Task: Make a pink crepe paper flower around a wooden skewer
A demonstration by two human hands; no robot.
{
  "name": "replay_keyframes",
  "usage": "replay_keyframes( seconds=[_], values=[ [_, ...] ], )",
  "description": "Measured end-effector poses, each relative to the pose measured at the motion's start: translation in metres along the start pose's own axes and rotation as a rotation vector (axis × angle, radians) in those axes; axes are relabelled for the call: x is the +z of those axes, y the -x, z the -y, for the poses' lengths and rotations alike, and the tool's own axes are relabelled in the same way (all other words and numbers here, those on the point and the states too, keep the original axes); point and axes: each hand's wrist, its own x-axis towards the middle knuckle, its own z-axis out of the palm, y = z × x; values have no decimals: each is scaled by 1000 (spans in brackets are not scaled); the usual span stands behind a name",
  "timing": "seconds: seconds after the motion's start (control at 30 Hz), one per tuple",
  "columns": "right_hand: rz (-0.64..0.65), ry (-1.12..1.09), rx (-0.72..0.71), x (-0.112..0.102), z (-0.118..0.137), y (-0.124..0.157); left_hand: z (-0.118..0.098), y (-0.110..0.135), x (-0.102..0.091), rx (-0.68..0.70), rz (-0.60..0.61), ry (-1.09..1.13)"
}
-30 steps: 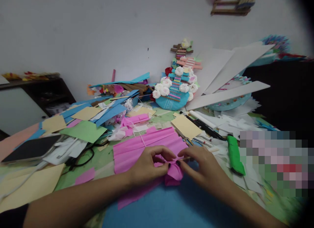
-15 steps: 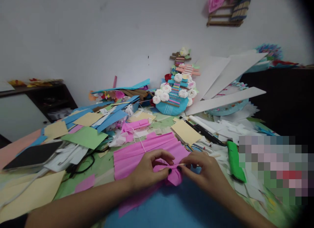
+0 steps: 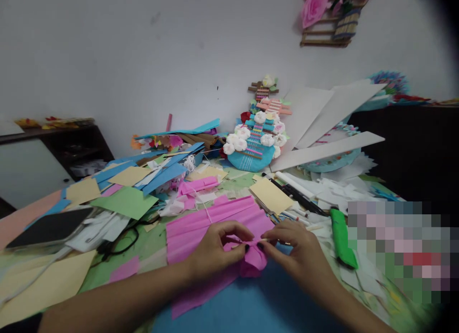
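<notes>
Reference item: pink pleated sheet (image 3: pixel 204 232), lying partly over a blue sheet (image 3: pixel 236 311) on the tabletop (image 3: pixel 150 242). The gathered pink paper (image 3: pixel 254 265) is located at the near right part of the pink pleated sheet; whether the two are joined cannot be determined.

Left hand (image 3: pixel 218 249): above the pink pleated sheet, fingers curled, grip narrowed to a pinch on the left side of the gathered pink paper. Right hand (image 3: pixel 299 247): at the right edge of the pink pleated sheet, thumb and forefinger grip pinched at the right end of the gathered pink paper, where a thin pale stick (image 3: pixel 264 239) shows.

A white string (image 3: pixel 205 206) reaches the far edge of the pink pleated sheet. Cream paper (image 3: pixel 271 194) lies just beyond its far right corner; green paper (image 3: pixel 125 201) lies to its left. A green object (image 3: pixel 343 239) lies well to its right. A blue craft piece with white flowers (image 3: pixel 251 161) stands beyond it.
</notes>
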Motion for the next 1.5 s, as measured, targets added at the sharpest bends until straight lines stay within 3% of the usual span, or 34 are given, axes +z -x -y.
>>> replay_keyframes(
  seconds=[0.23,0.37,0.5,0.67,0.8,0.97,1.17,1.5],
  values=[
    [114,127,-3,1,-3,2,7,2,4,70,-31,-73],
    [217,195,-1,-6,-1,0,6,3,3,273,-2,-209],
    [196,139,16,-9,2,-3,1,3,0,475,-6,-330],
    [117,97,16,-7,2,-2,-3,4,-2,562,-67,-397],
    [175,71,67,-8,5,-1,-3,6,-3,611,-19,-436],
    [242,75,101,-10,7,-3,-3,5,-3,547,-14,-411],
    [168,81,99,-9,3,-5,-2,0,-4,426,-48,-307],
    [113,28,97,-10,1,-4,0,0,-3,383,-20,-223]
  ],
)
